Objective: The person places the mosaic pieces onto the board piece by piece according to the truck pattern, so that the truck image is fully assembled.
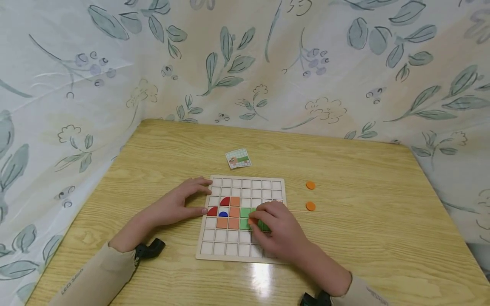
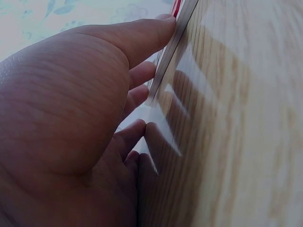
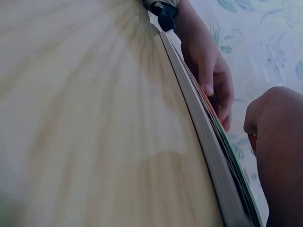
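A square wooden grid board [image 1: 219, 248] lies on the table, with colored tiles set in its middle rows. Red quarter-round tiles [image 1: 225, 201], a tile with a blue half-disc [image 1: 223, 213], orange squares [image 1: 235, 202] and green squares [image 1: 245, 212] show there. My left hand [image 1: 178, 204] rests at the board's left edge, thumb and fingers extended along it. Over the green tiles, my right hand [image 1: 277, 227] pinches a small orange piece [image 1: 250, 221] between thumb and fingers. Only a sliver of that piece [image 3: 253, 141] shows in the right wrist view. The right hand hides part of the board's right side.
Two orange discs [image 1: 310, 185] lie apart on the table right of the board. A small picture card [image 1: 238, 158] with a grid pattern lies behind the board. A leaf-patterned cloth [image 1: 245, 76] hangs along the table's back and sides.
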A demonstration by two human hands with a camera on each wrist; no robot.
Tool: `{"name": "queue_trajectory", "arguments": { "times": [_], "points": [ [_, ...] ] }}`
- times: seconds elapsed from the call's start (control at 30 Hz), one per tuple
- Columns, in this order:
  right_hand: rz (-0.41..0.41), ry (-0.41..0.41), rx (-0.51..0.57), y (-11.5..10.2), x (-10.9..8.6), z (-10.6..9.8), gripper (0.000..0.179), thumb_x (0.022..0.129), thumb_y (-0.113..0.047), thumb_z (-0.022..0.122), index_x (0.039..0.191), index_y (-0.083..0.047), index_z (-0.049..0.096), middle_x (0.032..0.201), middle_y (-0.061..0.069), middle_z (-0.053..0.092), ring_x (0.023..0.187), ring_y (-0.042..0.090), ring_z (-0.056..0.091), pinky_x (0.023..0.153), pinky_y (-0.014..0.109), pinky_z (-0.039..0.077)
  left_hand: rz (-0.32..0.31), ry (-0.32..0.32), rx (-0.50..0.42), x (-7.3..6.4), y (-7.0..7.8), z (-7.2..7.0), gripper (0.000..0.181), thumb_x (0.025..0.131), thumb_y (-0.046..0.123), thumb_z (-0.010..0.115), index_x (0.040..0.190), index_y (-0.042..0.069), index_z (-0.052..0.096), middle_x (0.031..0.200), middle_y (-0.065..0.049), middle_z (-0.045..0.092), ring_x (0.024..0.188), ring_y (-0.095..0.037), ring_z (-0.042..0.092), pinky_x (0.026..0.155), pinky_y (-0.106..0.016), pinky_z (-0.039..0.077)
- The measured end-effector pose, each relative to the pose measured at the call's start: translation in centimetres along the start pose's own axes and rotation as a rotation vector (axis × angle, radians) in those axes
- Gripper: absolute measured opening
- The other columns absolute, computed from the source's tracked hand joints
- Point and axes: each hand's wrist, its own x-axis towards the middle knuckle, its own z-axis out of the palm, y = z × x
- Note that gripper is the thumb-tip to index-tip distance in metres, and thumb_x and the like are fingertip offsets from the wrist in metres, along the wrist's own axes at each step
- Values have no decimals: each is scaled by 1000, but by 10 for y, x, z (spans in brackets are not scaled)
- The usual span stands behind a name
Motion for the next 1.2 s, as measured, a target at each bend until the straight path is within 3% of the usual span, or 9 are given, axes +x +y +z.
{"name": "queue_trajectory", "arguments": {
  "times": [0.17, 0.37, 0.67, 1.0, 1.2],
  "points": [
    [12, -63, 8, -8, 11, 10, 12, 92, -11, 82, 104, -10, 80, 105, -2, 71, 98, 18, 67, 90, 37, 55, 7, -1, 1, 1, -1, -1, 47, 100, 38, 83, 142, 24, 68, 171, 3, 42, 164, -29, 27, 129, -62, 24],
    [23, -82, 49, -16, 26, 21, 13, 95, -12, 82, 107, -9, 80, 107, -2, 71, 102, 17, 66, 94, 34, 56, 12, 3, 0, 1, -2, -3, 48, 100, 38, 83, 143, 24, 68, 171, 3, 43, 163, -29, 28, 129, -62, 25],
    [-14, -104, 52, -29, 46, 43, 10, 97, -11, 80, 107, -9, 80, 103, -3, 67, 97, 15, 61, 88, 24, 53, 17, 2, -12, 1, -3, -6, 48, 100, 38, 84, 143, 23, 68, 171, 4, 43, 163, -27, 27, 128, -61, 25],
    [40, -181, 40, -41, 59, 57, 17, 99, -15, 81, 114, -7, 80, 115, 2, 73, 107, 21, 66, 100, 30, 56, 36, 5, -23, 2, -4, -7, 48, 99, 36, 84, 142, 22, 68, 170, 3, 44, 163, -28, 28, 128, -62, 26],
    [31, -217, 15, -41, 62, 64, 15, 101, -16, 80, 114, -9, 81, 116, 2, 74, 111, 21, 68, 102, 32, 55, 42, -1, -20, 3, -5, -7, 49, 100, 36, 84, 143, 21, 68, 171, 3, 44, 164, -29, 27, 128, -62, 25]
  ]
}}
